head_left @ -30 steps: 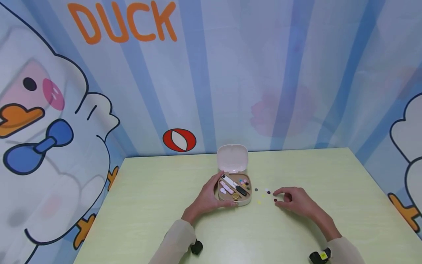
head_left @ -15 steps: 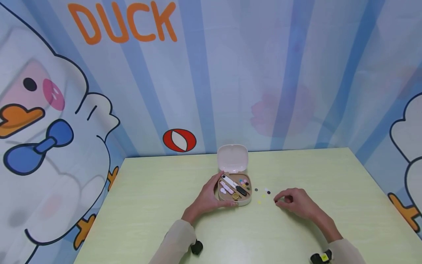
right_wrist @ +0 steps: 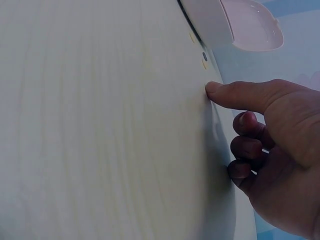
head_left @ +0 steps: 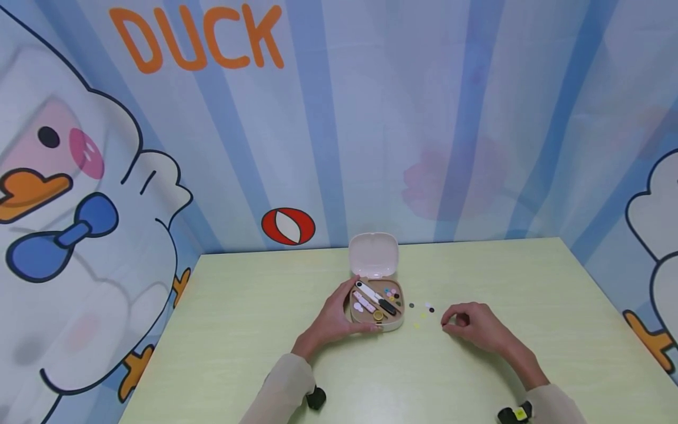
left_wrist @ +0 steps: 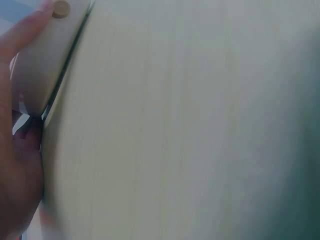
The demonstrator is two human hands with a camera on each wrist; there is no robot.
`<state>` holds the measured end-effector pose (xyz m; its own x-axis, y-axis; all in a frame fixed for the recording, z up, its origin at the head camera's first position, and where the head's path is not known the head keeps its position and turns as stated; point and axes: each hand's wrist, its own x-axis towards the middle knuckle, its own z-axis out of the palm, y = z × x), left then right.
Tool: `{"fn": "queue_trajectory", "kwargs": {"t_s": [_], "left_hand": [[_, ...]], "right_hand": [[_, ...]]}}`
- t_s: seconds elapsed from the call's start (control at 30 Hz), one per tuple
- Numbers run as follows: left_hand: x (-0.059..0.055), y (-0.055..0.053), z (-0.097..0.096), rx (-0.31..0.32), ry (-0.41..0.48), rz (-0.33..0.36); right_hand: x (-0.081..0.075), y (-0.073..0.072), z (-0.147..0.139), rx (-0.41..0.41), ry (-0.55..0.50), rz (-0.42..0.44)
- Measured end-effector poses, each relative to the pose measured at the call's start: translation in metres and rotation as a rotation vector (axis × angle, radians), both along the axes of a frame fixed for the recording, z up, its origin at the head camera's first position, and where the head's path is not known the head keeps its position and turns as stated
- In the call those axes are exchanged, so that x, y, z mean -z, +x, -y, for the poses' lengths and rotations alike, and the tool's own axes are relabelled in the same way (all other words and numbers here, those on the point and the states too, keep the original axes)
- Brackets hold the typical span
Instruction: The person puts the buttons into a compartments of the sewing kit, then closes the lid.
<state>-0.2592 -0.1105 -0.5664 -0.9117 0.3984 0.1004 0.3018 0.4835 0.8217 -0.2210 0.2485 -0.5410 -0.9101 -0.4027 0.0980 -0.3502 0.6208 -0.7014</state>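
A small sewing kit box [head_left: 393, 325] with its pale pink lid [head_left: 374, 254] raised stands near the back of the table. Inside lie a white-and-black tool [head_left: 376, 297], a pink tool [head_left: 364, 301], a gold ring-like piece [head_left: 378, 315] and several coloured buttons [head_left: 392, 292]. My left hand [head_left: 335, 315] grips the box from its left side, thumb along the front. To the right, my right hand [head_left: 477, 324] is low over the table, thumb and index fingertips pinched together on a small dark red button, now almost hidden. Its other fingers are curled in the right wrist view.
Between box and right hand lie several loose buttons: a grey one [head_left: 411, 305], a black one [head_left: 431, 309], a white one [head_left: 428, 304] and yellow ones [head_left: 416, 325]. A printed curtain [head_left: 371, 118] hangs behind the table [head_left: 254, 306].
My right thumb and index finger have closed together over the dark red button, which was visible on the table by the thumb. The left hand and box have not moved.
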Motion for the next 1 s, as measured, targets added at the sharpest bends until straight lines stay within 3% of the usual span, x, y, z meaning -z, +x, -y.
{"fn": "queue_trajectory", "kwargs": {"t_s": [1.0], "left_hand": [[-0.002,0.0008,-0.0004,-0.003,-0.002,-0.001]], "right_hand": [[-0.005,-0.0097,0.0025,-0.025,0.017,0.013]]}}
